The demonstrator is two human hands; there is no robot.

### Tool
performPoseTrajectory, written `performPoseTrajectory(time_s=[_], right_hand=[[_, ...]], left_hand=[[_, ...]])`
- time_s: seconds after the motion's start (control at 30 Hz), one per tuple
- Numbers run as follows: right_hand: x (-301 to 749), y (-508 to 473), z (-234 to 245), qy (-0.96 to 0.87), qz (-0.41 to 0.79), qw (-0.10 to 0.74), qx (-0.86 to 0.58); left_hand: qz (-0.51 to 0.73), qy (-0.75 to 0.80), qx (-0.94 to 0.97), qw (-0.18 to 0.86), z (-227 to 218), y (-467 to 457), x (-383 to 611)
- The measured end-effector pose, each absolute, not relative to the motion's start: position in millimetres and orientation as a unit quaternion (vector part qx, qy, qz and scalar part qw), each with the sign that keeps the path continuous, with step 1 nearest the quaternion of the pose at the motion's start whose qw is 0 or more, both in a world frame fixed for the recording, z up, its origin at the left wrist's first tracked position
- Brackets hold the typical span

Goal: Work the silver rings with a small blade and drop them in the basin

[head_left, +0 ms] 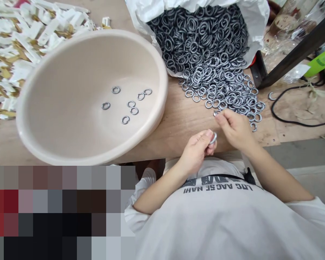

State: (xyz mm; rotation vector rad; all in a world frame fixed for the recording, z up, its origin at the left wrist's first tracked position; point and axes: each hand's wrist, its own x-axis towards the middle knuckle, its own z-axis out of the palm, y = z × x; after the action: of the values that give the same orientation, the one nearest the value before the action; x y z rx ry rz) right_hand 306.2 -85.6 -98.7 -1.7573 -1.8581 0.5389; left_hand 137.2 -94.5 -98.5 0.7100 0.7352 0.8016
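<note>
White T-shirt (206,224) | hands (196,151) holding metal ring (213,137) | plastic basin (97,34) (seven rings (116,86) inside)

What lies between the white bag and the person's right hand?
A spilled heap of metal rings lies between the white bag and the right hand, in the head view.

The metal rings (219,86) are showing a matt grey finish (a little shiny), the plastic basin (59,97) smooth, the wooden tabletop (176,126) rough.
</note>
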Motion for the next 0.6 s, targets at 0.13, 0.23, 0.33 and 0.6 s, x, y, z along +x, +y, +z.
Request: performPoseTrajectory(time_s=[0.13, 0.23, 0.33, 0.6], right_hand=[[319.3, -67.0, -105.6, -0.672, 0.082, 0.139, -0.723], [320.5, -60.2, -109.9, -0.694, 0.034, 0.058, -0.717], [318.7, -57.6, -108.9, -0.700, 0.058, 0.083, -0.707], [278.2, -88.0, -94.8, -0.519, 0.542, 0.436, -0.496]], left_hand=[[0.406, 0.354, 0.331, 0.775, -109.2, -90.1, 127.5], [0.435, 0.373, 0.327, 0.751, -121.1, -80.1, 118.3], [0.444, 0.387, 0.311, 0.746, -128.9, -71.8, 112.9], [0.455, 0.401, 0.365, 0.706, -122.3, -77.8, 133.0]])
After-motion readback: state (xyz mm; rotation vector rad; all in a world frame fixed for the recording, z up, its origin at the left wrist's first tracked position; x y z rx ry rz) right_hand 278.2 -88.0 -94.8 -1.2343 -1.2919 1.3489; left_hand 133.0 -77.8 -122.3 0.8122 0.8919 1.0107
